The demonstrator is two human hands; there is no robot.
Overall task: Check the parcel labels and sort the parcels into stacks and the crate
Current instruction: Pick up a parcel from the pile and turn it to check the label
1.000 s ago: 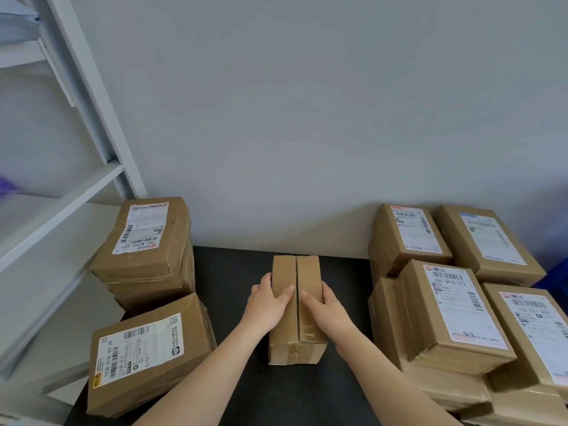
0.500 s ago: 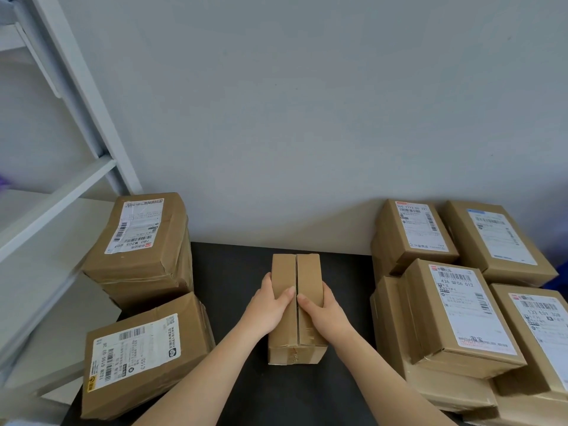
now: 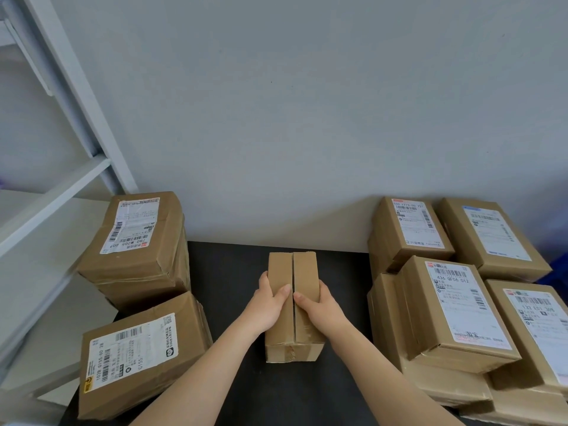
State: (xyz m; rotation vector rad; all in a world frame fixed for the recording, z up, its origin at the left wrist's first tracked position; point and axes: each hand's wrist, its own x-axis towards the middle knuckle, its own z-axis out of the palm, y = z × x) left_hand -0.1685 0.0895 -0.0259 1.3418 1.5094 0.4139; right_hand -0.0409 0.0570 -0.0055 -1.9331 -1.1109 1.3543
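Two bare hands held one small cardboard parcel (image 3: 305, 269) on the dark table (image 3: 233, 272), seen from the head camera, between labelled stacks at left (image 3: 135, 241) and right (image 3: 445, 302). The left hand (image 3: 270, 302) and right hand (image 3: 319, 305) wrapped its long sides, thumbs resting beside the top seam. It looked stiff and light, so the sides seemed the safest hold.

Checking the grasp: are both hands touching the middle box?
Touching. Head view shows left hand and right hand curled round the middle box, thumbs on top.
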